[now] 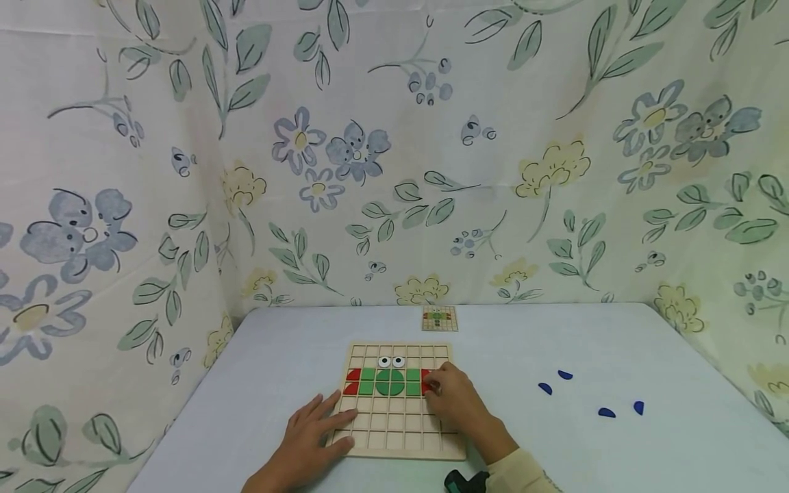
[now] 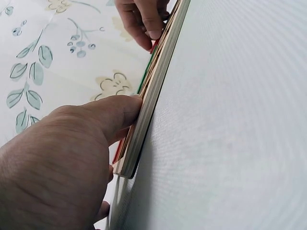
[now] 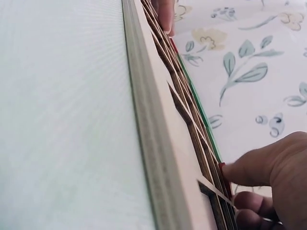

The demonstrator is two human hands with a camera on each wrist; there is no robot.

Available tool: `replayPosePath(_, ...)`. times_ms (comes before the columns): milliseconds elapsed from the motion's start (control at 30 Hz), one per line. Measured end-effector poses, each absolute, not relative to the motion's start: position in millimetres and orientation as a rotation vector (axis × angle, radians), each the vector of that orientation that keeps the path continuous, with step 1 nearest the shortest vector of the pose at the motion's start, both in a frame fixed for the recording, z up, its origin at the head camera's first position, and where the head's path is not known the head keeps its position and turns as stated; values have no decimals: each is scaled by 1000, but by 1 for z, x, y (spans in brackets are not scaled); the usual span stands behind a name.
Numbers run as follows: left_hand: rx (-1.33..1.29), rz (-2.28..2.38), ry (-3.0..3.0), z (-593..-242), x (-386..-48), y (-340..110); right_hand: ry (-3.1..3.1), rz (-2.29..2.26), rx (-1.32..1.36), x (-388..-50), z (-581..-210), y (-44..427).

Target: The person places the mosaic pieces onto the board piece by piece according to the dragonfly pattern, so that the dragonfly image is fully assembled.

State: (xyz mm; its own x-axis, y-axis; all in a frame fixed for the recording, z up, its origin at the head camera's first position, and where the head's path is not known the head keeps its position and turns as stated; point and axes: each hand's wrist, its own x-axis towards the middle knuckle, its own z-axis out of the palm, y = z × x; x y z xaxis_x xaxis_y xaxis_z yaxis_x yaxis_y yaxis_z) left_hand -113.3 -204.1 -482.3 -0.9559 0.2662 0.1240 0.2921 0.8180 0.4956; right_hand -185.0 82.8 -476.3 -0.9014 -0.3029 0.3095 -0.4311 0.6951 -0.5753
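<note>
A wooden grid board [image 1: 401, 453] lies on the table in the head view. Green squares and rounded green pieces [image 1: 390, 375] fill its middle rows, with two eye pieces [image 1: 392, 361] above and rounded red pieces [image 1: 352, 388] at the left end. My left hand [image 1: 311, 438] rests on the board's left edge, fingers spread, thumb near the front. At the right end of the green rows, my right hand [image 1: 453, 397] pinches a red piece [image 3: 227, 181] between thumb and fingers, at the board's surface. The fingers partly cover that piece.
Several dark blue half-round pieces [image 1: 607, 413] lie scattered on the white table [image 1: 530, 438] right of the board. A small pattern card [image 1: 440, 319] lies behind the board. Floral cloth [image 1: 394, 150] hangs at the back and sides.
</note>
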Motion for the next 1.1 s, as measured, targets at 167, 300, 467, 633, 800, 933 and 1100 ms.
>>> replayPosePath(167,-452,-798,-2947,-482,-112,-205,-2725,999,598,-186,-476,82)
replayPosePath(300,-459,-798,-2943,-482,-112,-206,-2730,994,602,-187,-476,82)
replayPosePath(467,-468,-812,-2929,-481,-112,-205,-2696,1040,647,-185,-472,87)
replayPosePath(633,-485,-826,-2917,-479,-111,-205,-2650,1121,604,-176,-452,102)
replayPosePath(800,-499,-828,-2900,-479,-111,-205,-2648,1049,520,-170,-431,126)
replayPosePath(933,-512,-815,-2906,-482,-112,-205,-2630,962,450,-165,-419,155)
replayPosePath(1100,-510,-800,-2920,-482,-112,-207,-2544,885,495,-163,-416,192)
